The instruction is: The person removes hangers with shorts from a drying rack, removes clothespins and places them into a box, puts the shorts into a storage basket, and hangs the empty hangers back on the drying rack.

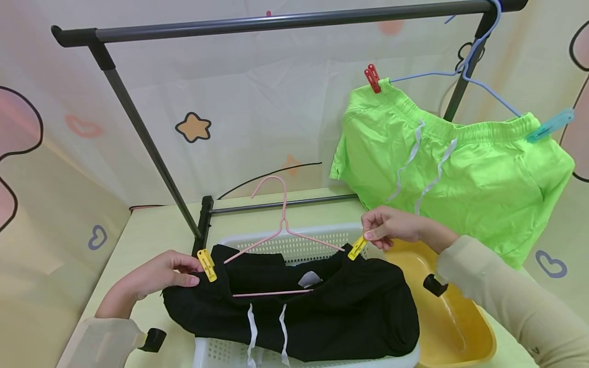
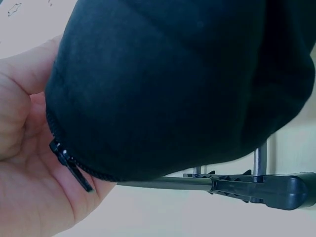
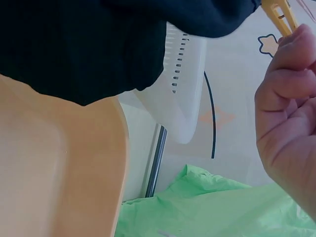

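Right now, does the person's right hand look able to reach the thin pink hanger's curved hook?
Probably yes: nothing visible blocks the space between the right hand and the hook, but that hand must likely first release the yellow plastic clothespin it pinches.

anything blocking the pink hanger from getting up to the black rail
Nothing visible does: in the head view, only the printed backdrop shows between the pink hanger and the black rail. The green shorts hang off to the right.
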A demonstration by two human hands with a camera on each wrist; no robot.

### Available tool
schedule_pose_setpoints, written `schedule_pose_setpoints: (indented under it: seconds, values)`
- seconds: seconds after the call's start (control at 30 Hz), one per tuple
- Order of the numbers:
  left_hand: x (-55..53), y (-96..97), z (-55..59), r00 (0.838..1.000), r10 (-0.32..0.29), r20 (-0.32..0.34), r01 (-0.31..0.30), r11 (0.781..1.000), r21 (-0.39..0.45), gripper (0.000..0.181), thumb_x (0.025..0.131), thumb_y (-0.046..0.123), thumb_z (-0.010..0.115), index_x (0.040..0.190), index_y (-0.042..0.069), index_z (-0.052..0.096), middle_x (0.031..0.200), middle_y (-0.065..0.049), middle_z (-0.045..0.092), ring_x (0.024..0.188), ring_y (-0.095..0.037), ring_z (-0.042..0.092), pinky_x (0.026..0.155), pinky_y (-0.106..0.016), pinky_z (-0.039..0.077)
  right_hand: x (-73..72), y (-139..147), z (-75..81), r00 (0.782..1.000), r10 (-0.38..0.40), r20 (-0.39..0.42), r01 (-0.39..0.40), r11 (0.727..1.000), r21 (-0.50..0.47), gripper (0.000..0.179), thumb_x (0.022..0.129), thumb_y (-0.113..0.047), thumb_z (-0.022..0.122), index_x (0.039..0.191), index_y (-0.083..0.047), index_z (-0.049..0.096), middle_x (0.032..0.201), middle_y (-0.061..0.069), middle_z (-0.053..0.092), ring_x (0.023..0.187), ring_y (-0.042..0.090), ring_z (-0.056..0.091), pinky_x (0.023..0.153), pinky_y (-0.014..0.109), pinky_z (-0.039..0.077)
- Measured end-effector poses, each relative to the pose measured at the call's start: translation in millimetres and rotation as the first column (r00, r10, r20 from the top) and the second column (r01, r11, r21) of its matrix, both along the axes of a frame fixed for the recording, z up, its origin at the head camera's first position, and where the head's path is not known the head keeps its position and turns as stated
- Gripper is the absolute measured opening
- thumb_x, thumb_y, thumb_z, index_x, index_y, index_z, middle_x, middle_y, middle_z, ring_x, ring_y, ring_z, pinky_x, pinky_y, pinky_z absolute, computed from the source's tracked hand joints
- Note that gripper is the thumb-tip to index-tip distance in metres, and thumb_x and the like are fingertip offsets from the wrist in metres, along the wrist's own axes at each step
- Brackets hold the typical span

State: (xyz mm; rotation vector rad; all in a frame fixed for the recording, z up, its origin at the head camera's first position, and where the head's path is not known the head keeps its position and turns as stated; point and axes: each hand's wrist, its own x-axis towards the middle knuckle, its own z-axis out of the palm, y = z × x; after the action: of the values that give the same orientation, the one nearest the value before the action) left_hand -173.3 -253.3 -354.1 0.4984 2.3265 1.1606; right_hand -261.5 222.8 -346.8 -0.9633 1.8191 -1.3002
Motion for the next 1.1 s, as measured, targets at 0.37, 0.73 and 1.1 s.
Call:
schedule_pose_setpoints:
  seconds: [0.37,0.73,1.1]
  values:
    - [0.2,1.7,-0.8,1.0,-0.007,-0.023,0.007,1.0,0.007,0.026,0.081,0.02,0.063,0.094,-0.002,0.06,0.083,-0.004,0.057,0.076,-0.01,0.05,0.069,-0.025,0.043,-1.0,16.0,1.3,0.998,-0.056,0.003,0.056,0.998,-0.004,0.022,0.089,-0.005,0.048,0.073,0.007,0.04,0.057,-0.008,0.055,0.046,0.004,0.049,0.042,0.016,0.037]
    - [-0.7,2.8,-4.3,1.0,0.001,-0.027,-0.001,1.0,0.011,0.026,0.08,0.02,0.063,0.094,-0.002,0.06,0.083,-0.003,0.057,0.076,-0.009,0.051,0.069,-0.024,0.043,0.4,20.0,0.8,0.997,-0.063,0.032,0.063,0.998,-0.007,0.016,0.09,-0.005,0.047,0.073,-0.006,0.048,0.058,-0.007,0.056,0.047,0.003,0.049,0.043,0.015,0.039]
    - [1.1,2.7,-4.8,1.0,0.02,-0.011,-0.02,1.0,0.017,0.029,0.08,0.022,0.064,0.096,-0.003,0.06,0.086,-0.007,0.057,0.078,-0.012,0.051,0.07,-0.025,0.045,-0.7,23.4,-2.3,0.996,-0.066,0.061,0.068,0.997,-0.043,0.016,0.09,-0.006,0.047,0.074,-0.009,0.05,0.06,-0.008,0.057,0.049,0.002,0.05,0.045,0.014,0.041]
